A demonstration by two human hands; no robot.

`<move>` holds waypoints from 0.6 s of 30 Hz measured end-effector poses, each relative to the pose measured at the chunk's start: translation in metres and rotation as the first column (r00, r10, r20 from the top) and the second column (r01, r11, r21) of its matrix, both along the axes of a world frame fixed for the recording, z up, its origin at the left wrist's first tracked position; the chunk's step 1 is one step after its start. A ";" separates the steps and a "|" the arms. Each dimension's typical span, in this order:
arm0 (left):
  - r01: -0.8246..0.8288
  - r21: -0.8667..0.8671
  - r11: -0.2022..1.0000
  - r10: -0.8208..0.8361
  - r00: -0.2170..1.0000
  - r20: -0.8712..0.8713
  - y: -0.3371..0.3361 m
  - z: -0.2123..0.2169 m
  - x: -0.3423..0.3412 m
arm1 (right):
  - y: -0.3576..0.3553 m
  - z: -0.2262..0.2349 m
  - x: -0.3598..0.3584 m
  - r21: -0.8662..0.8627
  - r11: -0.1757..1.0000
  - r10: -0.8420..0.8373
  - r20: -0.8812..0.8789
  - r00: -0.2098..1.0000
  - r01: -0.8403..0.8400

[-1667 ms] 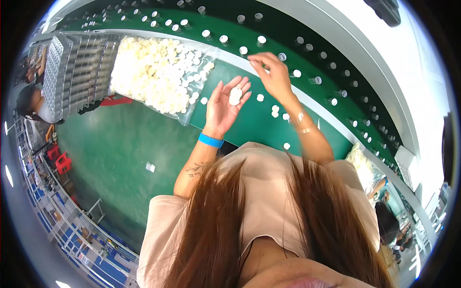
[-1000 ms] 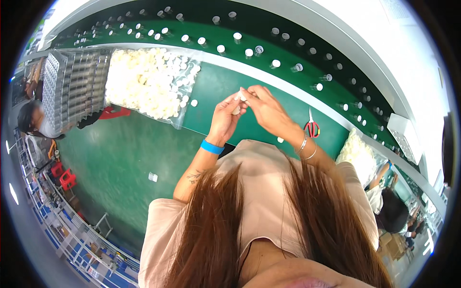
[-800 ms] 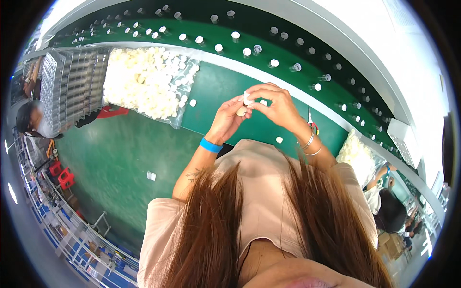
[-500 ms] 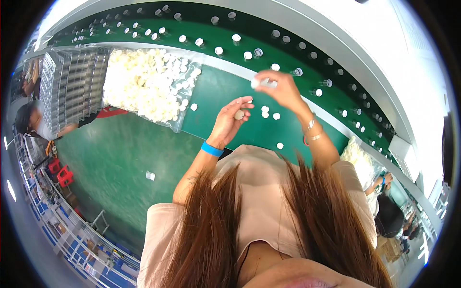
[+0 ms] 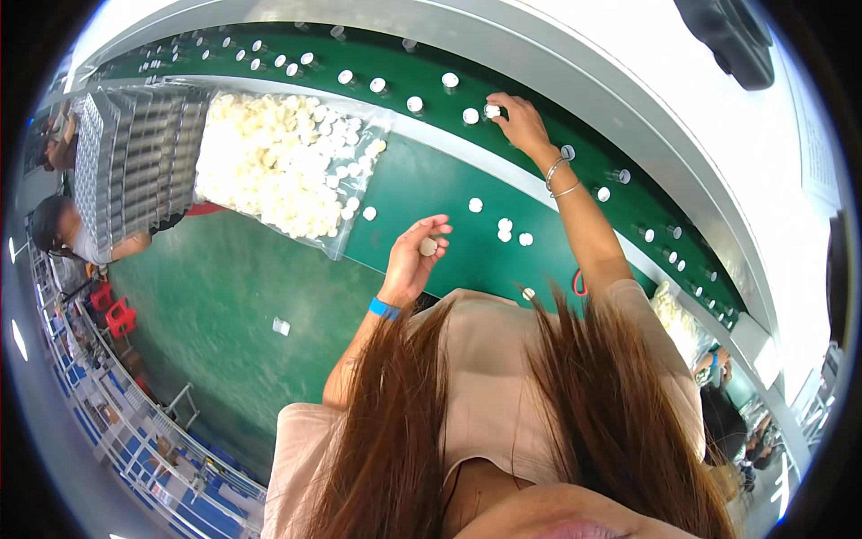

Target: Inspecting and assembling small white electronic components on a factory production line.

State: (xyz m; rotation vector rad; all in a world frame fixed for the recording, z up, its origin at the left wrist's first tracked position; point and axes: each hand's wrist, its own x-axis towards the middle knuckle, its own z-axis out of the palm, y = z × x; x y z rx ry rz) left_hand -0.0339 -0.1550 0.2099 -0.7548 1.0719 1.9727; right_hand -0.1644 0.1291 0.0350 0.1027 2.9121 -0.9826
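My right hand (image 5: 521, 124) reaches over the green conveyor belt (image 5: 530, 135), its fingers closed on the white top of a small clear jar (image 5: 492, 111). A similar white-topped jar (image 5: 470, 116) stands just to its left. Over the green bench (image 5: 395, 184), my left hand (image 5: 413, 260) is palm up with its fingers loosely curled. An off-white round disc (image 5: 428, 245) sits in that palm. Beyond its fingertips, a white round piece (image 5: 475, 205) lies on the bench, with other white pieces (image 5: 505, 226) to its right.
A clear bag (image 5: 278, 166) of many cream-white discs lies on the bench at left, beside stacked grey trays (image 5: 148, 166). More white-topped jars (image 5: 378, 85) stand along the belt. Red handles (image 5: 579, 283) show near my right arm. Another person (image 5: 58, 225) is at far left.
My right hand has moved away from me, from above the bench to the belt, with its white-topped jar. My left hand has drawn back slightly; the white piece by its fingertips now lies uncovered.
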 end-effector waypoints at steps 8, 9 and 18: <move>-0.025 0.001 1.000 0.025 1.000 0.003 0.000 0.004 -0.001 | -0.009 -0.041 -0.015 0.027 0.998 0.067 -0.092 0.993 -0.065; -0.010 0.010 1.000 0.010 1.000 0.000 0.004 0.004 -0.004 | 0.005 -0.062 -0.015 0.036 0.998 0.051 -0.092 0.994 -0.048; -0.027 0.001 1.000 0.027 1.000 0.002 0.001 0.002 -0.004 | -0.020 0.026 -0.017 -0.187 0.969 0.167 0.028 0.986 -0.159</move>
